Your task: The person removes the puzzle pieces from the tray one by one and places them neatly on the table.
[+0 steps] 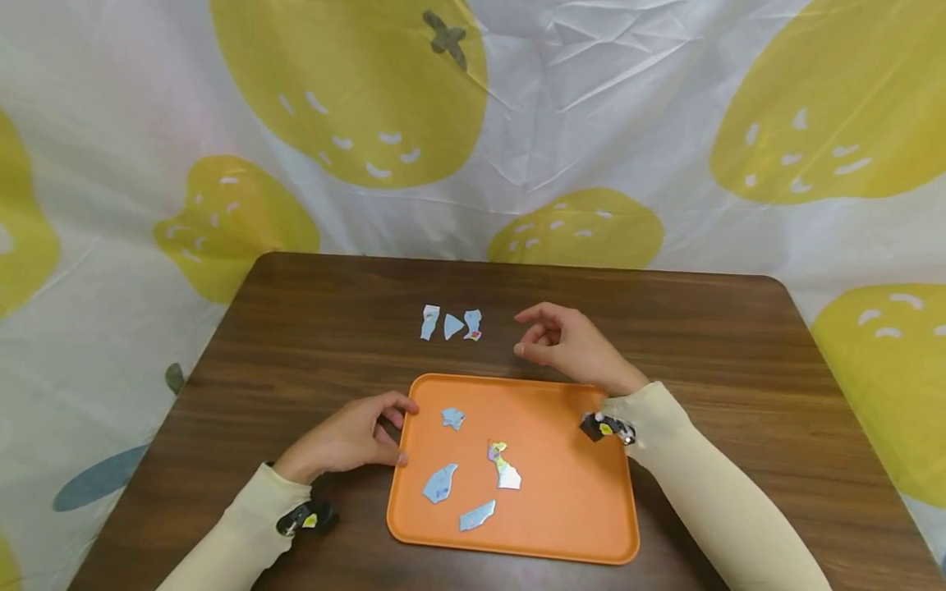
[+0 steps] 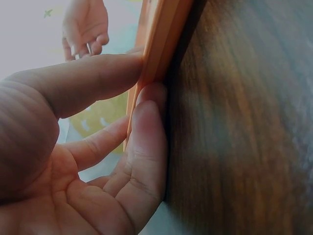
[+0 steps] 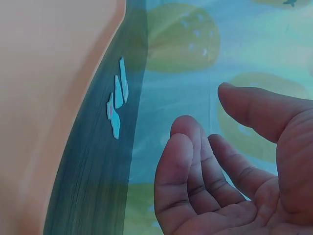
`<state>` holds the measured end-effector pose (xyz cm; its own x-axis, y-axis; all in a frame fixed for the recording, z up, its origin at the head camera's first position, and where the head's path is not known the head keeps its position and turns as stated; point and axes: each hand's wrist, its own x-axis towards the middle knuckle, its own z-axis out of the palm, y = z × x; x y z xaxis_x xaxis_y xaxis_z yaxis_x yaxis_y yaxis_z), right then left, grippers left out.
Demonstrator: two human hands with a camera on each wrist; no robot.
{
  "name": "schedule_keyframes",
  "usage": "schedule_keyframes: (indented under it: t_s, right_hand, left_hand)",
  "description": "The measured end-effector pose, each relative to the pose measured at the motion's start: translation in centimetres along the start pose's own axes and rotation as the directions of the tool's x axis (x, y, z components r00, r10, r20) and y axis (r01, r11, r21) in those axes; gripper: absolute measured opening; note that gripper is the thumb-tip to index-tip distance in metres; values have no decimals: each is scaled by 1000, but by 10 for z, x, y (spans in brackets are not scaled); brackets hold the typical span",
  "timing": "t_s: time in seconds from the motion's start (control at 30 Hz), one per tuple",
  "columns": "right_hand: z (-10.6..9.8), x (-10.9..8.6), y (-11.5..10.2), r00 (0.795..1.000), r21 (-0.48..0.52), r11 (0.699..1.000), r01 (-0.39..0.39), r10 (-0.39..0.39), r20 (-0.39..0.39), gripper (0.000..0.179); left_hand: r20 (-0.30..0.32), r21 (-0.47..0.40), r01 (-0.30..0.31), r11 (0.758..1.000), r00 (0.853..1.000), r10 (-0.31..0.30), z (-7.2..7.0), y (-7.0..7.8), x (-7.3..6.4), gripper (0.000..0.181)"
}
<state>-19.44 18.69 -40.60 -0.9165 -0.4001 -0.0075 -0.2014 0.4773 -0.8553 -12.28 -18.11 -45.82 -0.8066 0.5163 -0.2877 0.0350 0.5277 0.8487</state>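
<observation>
My left hand (image 1: 355,435) pinches the left rim of an orange tray (image 1: 569,509); in the left wrist view its thumb (image 2: 98,78) lies on the rim and its fingers (image 2: 146,142) are at the underside. Above the tray's far right corner hovers my right hand (image 1: 576,341), fingers loosely bent, holding nothing. Left of it, three flat light-blue irregular pieces lie in a row on the table: a left one (image 1: 429,322), a triangular one (image 1: 452,327) and one with a red mark (image 1: 473,323). Several similar pieces rest on the tray, including a yellow-and-silver one (image 1: 507,472).
The dark wooden table (image 1: 724,361) extends around the tray on all sides. Behind it hangs a white cloth (image 1: 576,123) with large yellow fruit prints. A small black device (image 1: 306,519) is strapped to the left sleeve, another (image 1: 608,427) to the right.
</observation>
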Motion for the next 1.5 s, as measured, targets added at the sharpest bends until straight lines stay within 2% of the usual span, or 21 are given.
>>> schedule_keyframes:
  t_s: [0.2,0.3,0.43,0.6,0.8,1.13,1.37,1.5]
  right_hand:
    - [-7,-22,6,1000,6,1000,10,-10,1,42]
    - [-11,-34,9,1000,7,1000,-10,10,11,41]
    - [-15,-49,16,999,-31,999,-27,28,34,41]
    - [-18,-65,30,998,-90,996,-10,15,62,40]
    - [-20,-81,45,997,-99,995,-19,27,74,38]
    - [-18,-93,64,997,-86,996,-10,16,70,39]
    - [-17,-97,71,1000,-143,989,28,-26,17,38]
    - [-16,-98,77,999,-166,985,38,-34,27,39]
  left_hand:
    - [0,-8,8,1000,1000,-8,-1,1,-2,65]
    - [-2,-7,8,1000,1000,-8,-1,1,-2,65]
    - [-2,-6,7,1000,1000,-7,0,1,-3,65]
    - [-4,-2,6,1000,1000,-6,0,1,-4,64]
    - [-1,3,0,1000,1000,0,0,0,-4,64]
    - [0,0,-5,1000,1000,5,-1,-2,-3,65]
    - [-4,6,-9,1000,1000,9,0,-2,-3,64]
    - [-5,-3,-7,1000,1000,7,0,-2,-3,64]
